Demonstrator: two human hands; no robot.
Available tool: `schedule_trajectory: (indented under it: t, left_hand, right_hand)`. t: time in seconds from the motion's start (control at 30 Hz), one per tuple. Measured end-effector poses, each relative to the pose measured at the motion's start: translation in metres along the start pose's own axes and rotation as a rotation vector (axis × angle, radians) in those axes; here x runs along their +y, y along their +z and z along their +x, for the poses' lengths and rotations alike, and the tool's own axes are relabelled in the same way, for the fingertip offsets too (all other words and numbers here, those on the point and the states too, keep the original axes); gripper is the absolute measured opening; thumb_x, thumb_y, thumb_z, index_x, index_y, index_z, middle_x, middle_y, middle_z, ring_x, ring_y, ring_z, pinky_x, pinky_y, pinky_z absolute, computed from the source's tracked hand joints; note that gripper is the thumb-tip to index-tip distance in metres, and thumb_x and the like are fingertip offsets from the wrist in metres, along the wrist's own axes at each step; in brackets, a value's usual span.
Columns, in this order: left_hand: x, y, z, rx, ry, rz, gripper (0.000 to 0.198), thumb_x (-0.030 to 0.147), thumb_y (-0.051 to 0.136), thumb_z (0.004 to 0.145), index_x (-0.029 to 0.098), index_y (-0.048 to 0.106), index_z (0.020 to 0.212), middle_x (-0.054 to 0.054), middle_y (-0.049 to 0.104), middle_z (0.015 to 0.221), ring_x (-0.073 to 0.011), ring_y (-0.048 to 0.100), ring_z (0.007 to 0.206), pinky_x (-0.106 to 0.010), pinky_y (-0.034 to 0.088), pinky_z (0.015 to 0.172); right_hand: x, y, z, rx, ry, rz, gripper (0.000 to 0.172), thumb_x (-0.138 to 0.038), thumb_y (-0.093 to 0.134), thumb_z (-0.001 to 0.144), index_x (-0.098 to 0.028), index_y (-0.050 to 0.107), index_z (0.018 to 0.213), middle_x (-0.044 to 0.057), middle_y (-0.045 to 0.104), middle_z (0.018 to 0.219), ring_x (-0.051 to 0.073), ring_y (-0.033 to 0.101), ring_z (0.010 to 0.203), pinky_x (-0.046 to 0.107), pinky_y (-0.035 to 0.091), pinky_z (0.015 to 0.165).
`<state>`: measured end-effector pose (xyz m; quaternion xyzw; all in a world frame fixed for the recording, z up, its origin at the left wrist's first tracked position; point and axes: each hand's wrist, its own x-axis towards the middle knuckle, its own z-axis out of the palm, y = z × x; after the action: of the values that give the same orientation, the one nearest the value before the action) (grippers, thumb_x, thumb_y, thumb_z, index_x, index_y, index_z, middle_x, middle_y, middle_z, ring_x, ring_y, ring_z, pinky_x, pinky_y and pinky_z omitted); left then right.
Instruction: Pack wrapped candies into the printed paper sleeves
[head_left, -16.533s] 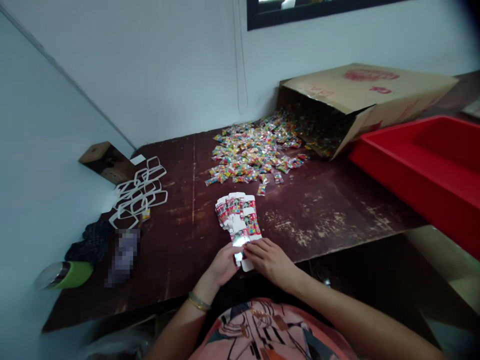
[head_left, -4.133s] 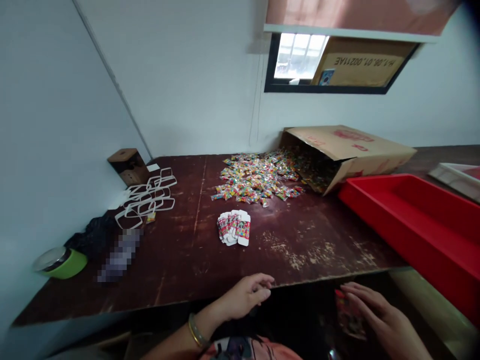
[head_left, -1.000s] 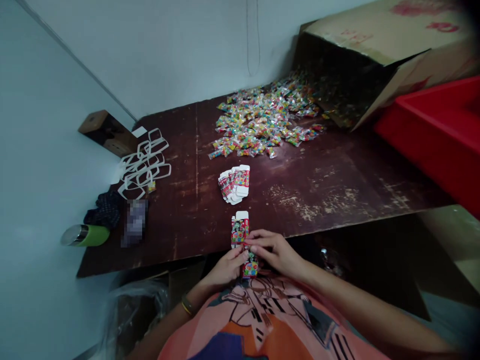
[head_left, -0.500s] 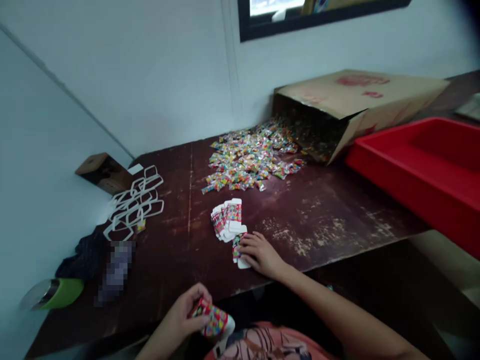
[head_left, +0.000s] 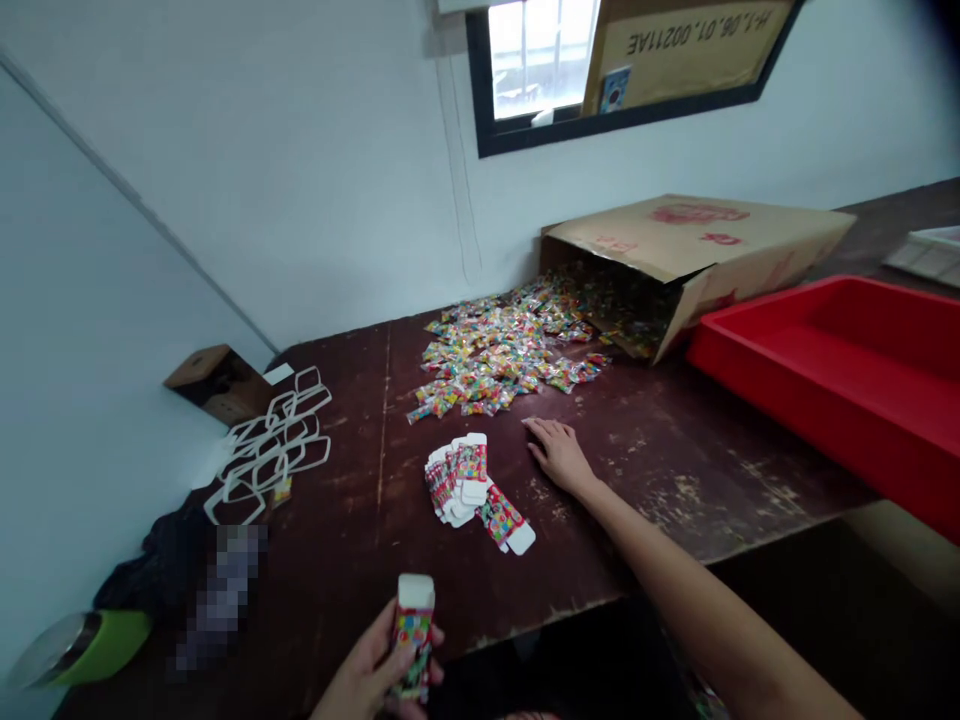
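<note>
A small colourful box [head_left: 414, 635] with its white top end raised is gripped in my left hand [head_left: 379, 665], near the table's front edge. My right hand [head_left: 559, 455] reaches over the dark table, fingers apart and holding nothing, just short of a pile of small shiny candy packets [head_left: 502, 345]. Left of that hand lies a fanned stack of flat printed cartons [head_left: 457, 475]. One or more further cartons [head_left: 506, 517] lie at an angle against the stack's lower right.
An opened cardboard box [head_left: 705, 235] lies on its side behind the packets. At the right stands a red tray [head_left: 825, 390]. White frames [head_left: 270, 450], a small brown box [head_left: 225, 385], a black bag [head_left: 154, 565] and a green-banded container [head_left: 112, 645] are at the left.
My right hand has left the loose cartons and moved forward toward the packets. The box in my left hand is now upright, its white end up. The view has tilted upward.
</note>
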<state>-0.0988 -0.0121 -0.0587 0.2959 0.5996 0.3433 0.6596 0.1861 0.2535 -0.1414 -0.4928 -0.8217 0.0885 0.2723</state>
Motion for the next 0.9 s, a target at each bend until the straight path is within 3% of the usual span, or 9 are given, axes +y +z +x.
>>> schedule_trajectory:
  t: [0.23, 0.3, 0.37, 0.47, 0.6, 0.73, 0.83, 0.9]
  left_hand:
    - [0.004, 0.056, 0.049, -0.105, 0.103, -0.189, 0.042, 0.038, 0.064, 0.080, 0.018, 0.052, 0.115, -0.013, 0.063, 0.110, -0.0228, 0.064, 0.090, -0.037, 0.056, 0.072]
    - [0.005, 0.066, 0.059, -0.153, 0.121, -0.198, 0.040, 0.038, 0.063, 0.081, 0.016, 0.052, 0.114, -0.013, 0.064, 0.108, -0.0223, 0.064, 0.088, -0.038, 0.056, 0.073]
    - [0.004, 0.073, 0.064, -0.183, 0.119, -0.192, 0.040, 0.038, 0.062, 0.082, 0.015, 0.053, 0.113, -0.013, 0.065, 0.106, -0.0218, 0.064, 0.086, -0.037, 0.057, 0.070]
    - [0.001, 0.082, 0.065, -0.205, 0.093, -0.142, 0.042, 0.039, 0.062, 0.081, 0.015, 0.053, 0.114, -0.014, 0.065, 0.106, -0.0214, 0.064, 0.085, -0.034, 0.057, 0.066]
    - [-0.005, 0.093, 0.059, -0.244, 0.102, -0.025, 0.046, 0.038, 0.065, 0.078, 0.016, 0.055, 0.118, -0.011, 0.064, 0.110, -0.0217, 0.061, 0.091, -0.032, 0.056, 0.069]
    - [-0.008, 0.099, 0.048, -0.300, 0.118, 0.022, 0.051, 0.038, 0.066, 0.078, 0.018, 0.053, 0.123, -0.009, 0.062, 0.108, -0.0207, 0.058, 0.091, -0.031, 0.056, 0.067]
    - [-0.008, 0.098, 0.042, -0.260, 0.116, 0.021, 0.058, 0.042, 0.067, 0.076, 0.019, 0.050, 0.126, -0.007, 0.060, 0.103, -0.0197, 0.056, 0.086, -0.030, 0.056, 0.063]
    - [-0.008, 0.097, 0.041, -0.230, 0.110, 0.005, 0.059, 0.048, 0.063, 0.078, 0.019, 0.049, 0.127, -0.008, 0.060, 0.101, -0.0198, 0.056, 0.084, -0.031, 0.055, 0.061]
  right_hand:
    - [-0.041, -0.033, -0.167, -0.088, -0.016, -0.112, 0.063, -0.043, 0.054, 0.087, -0.020, 0.036, 0.143, 0.012, 0.049, 0.137, 0.030, 0.046, 0.116, 0.046, 0.037, 0.094]
    - [-0.051, -0.040, -0.201, -0.094, -0.030, -0.051, 0.058, -0.038, 0.053, 0.088, -0.023, 0.037, 0.142, 0.011, 0.051, 0.136, 0.029, 0.048, 0.116, 0.046, 0.039, 0.094]
    - [-0.063, -0.046, -0.218, -0.055, -0.001, 0.080, 0.043, -0.026, 0.047, 0.092, -0.026, 0.048, 0.134, 0.009, 0.059, 0.127, 0.025, 0.054, 0.109, 0.042, 0.043, 0.091]
    - [-0.088, -0.063, -0.212, -0.004, 0.170, 0.415, 0.026, -0.025, 0.044, 0.094, -0.023, 0.062, 0.113, 0.008, 0.068, 0.105, 0.020, 0.062, 0.093, 0.034, 0.050, 0.083]
    - [-0.123, -0.093, -0.170, 0.047, 0.383, 0.808, 0.020, -0.035, 0.052, 0.091, -0.019, 0.063, 0.092, 0.006, 0.068, 0.085, 0.017, 0.063, 0.077, 0.027, 0.053, 0.070]
    - [-0.132, -0.096, -0.137, 0.024, 0.245, 0.728, 0.016, -0.032, 0.054, 0.090, -0.020, 0.065, 0.089, 0.006, 0.066, 0.088, 0.019, 0.059, 0.083, 0.033, 0.050, 0.078]
    - [-0.132, -0.084, -0.132, -0.049, 0.054, 0.587, 0.013, -0.029, 0.057, 0.088, -0.023, 0.068, 0.085, 0.008, 0.061, 0.115, 0.025, 0.050, 0.109, 0.045, 0.039, 0.096]
    - [-0.132, -0.077, -0.135, -0.047, 0.059, 0.654, 0.015, -0.029, 0.054, 0.089, -0.024, 0.068, 0.090, 0.007, 0.049, 0.132, 0.026, 0.045, 0.118, 0.047, 0.036, 0.100]
